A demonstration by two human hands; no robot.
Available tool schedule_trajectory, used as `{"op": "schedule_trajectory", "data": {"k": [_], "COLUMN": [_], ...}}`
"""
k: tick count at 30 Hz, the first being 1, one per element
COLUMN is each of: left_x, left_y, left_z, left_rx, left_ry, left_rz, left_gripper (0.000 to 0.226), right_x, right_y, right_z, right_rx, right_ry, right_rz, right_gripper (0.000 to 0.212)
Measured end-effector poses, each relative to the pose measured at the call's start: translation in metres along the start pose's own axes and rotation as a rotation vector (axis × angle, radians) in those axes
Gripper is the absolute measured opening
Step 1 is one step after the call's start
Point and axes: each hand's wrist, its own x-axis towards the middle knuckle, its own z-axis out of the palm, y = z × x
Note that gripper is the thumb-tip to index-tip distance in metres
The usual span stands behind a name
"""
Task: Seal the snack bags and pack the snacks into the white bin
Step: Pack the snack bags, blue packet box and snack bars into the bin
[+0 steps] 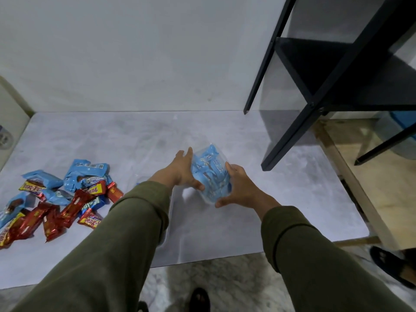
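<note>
Both arms reach forward over the desk (225, 136), the left hand (180, 168) and right hand (238, 186) gripping opposite sides of a clear snack bag (210, 174) with curled fingers.

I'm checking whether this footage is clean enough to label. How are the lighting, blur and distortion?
Head view: dim, even, bluish light with soft shadows; wide-angle bending bows the black shelf frame and table edge; the clear bag of blue snacks between the left hand and right hand is slightly smeared; the loose snack pile has partly readable print.
</note>
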Motion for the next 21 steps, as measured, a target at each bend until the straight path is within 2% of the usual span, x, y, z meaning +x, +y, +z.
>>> {"op": "schedule_trajectory", "data": {"k": [11,16,21], "left_x": [-0.031,-0.075,-0.124], "left_y": [0.016,0.013,-0.022], "left_z": [-0.033,-0.07,-0.094], "left_rx": [0.06,0.102,0.125], "left_ry": [0.013,0.071,0.129], "left_rz": [0.136,0.225,0.251], "left_gripper": [0.132,0.118,0.101], "right_x": [-0.039,-0.074,-0.1], "right_y": [-0.037,-0.084,-0.132], "right_z": [-0.01,-0.008,0.033], "right_rx": [-0.013,0.031,0.094], "right_ry": [0.127,0.223,0.264], "right_rz": [0.062,0.055,0.059], "right_gripper": [0.128,0.126,0.121]}}
